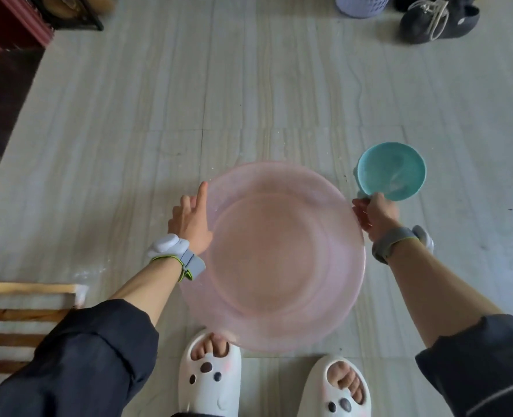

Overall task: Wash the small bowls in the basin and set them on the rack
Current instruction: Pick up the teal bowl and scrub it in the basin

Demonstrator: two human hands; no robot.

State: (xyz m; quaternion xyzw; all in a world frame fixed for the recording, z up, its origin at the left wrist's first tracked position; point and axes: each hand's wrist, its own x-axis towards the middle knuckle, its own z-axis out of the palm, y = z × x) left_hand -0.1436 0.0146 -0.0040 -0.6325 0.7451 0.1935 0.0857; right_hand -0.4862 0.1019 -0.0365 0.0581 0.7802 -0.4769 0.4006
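Nearest the camera: two white slippers (210, 377) on the floor (249, 85), wooden rack (23, 314) at lower left, slats bare where visible.

Above the feet, pink basin (279, 266) is carried level between both hands. Its near rim overlaps the left slipper's toe, so I read it as off the floor. Looks dry, but it's translucent and blurred, so can't confirm.

Left hand (189, 224) is on the left rim: index finger straight along the edge, the other fingers (186, 203) curled, thumb hidden behind the wall. Reads as a grip on the rim.

Right hand (375, 215) is on the right rim, fingers clenched, clamping rim and teal bowl (392, 171) together. The bowl sticks out past the basin, mouth tilted toward the camera.

Step, as I judge it: setup, no washing begun. Advice: lower the basin flat beside the rack, then drop the bowl in. That double pinch is the weak point, so don't tilt right.

Farther off: lavender basket (360, 4), dark shoes (438, 19).
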